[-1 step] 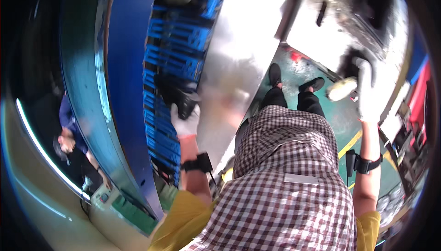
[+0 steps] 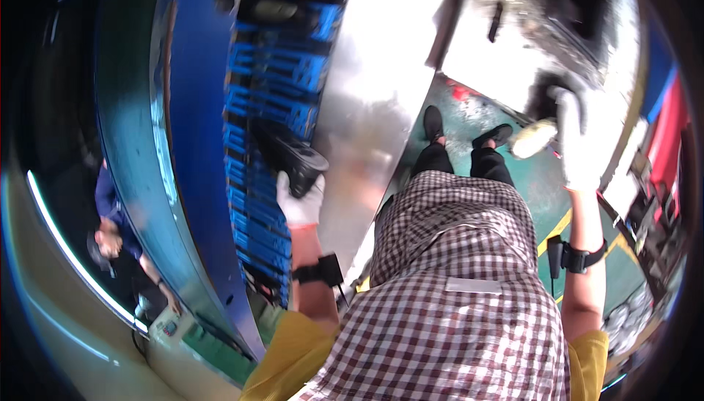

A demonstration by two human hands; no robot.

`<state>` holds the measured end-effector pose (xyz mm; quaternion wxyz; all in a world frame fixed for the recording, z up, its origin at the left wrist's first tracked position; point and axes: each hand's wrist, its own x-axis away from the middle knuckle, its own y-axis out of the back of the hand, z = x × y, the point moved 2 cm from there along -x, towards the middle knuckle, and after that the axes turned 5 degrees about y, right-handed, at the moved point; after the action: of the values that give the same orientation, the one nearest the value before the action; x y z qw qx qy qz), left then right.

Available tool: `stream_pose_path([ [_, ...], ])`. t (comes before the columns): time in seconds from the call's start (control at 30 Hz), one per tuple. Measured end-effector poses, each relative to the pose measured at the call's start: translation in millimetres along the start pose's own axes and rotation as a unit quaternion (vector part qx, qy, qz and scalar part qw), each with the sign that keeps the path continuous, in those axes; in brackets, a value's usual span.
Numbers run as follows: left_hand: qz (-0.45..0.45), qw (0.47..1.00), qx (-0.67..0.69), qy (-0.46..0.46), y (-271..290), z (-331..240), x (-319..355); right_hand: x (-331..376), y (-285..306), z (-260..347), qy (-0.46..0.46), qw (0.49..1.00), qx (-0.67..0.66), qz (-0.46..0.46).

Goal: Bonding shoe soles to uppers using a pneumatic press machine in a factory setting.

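Note:
My left hand (image 2: 299,203), in a white glove, is closed around one end of a black shoe (image 2: 282,153). The shoe is over the blue slatted conveyor (image 2: 275,111), its grasped end close to the metal ledge. Out to the right, my right hand (image 2: 576,140), also white-gloved, is bright and smeared by motion. Beside its fingers are a dark object (image 2: 548,93) and a pale oval piece (image 2: 533,140), both too blurred to name. The fingers look curled, but what they hold is unclear.
A shiny metal ledge (image 2: 374,71) runs between the conveyor and me. Another dark shoe (image 2: 273,11) lies farther along the slats. At the upper right stands a white worktable (image 2: 469,56) with a small dark item (image 2: 496,22). Another person (image 2: 110,232) is beyond the blue side panel (image 2: 202,107).
My left hand and the shoe have shifted slightly right relative to the conveyor, and the shoe shows more sharply. The surroundings have slid a little left in view. My right hand keeps about its place.

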<state>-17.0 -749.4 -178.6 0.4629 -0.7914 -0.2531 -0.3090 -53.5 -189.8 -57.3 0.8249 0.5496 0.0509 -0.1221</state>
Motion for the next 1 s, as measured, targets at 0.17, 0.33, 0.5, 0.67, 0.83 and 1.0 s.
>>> stream_pose_path([
  [0.17,0.213,0.940,-0.217,0.156,-103.2,106.1,22.0,9.2,-8.2,62.5,0.081,0.955,-0.264,0.112],
  [0.33,0.342,0.842,-0.322,0.265,-209.8,198.9,27.8,0.3,-8.3,81.5,-0.054,0.884,-0.444,0.135],
  [0.5,0.393,0.775,-0.494,-0.025,-317.4,226.7,43.8,-36.9,13.5,4.6,-0.138,0.795,-0.584,-0.092],
  [0.67,0.423,0.729,-0.467,-0.268,-379.0,202.4,99.8,-122.9,-11.1,-48.0,-0.146,0.964,-0.144,-0.172],
  [0.83,0.413,0.627,-0.420,-0.509,-422.7,178.6,137.1,-153.3,-46.0,-53.7,-0.163,0.983,0.026,-0.084],
  [1.0,0.486,0.558,-0.381,-0.555,-484.0,175.0,154.9,-151.9,-56.1,-42.9,-0.183,0.980,0.062,-0.045],
])
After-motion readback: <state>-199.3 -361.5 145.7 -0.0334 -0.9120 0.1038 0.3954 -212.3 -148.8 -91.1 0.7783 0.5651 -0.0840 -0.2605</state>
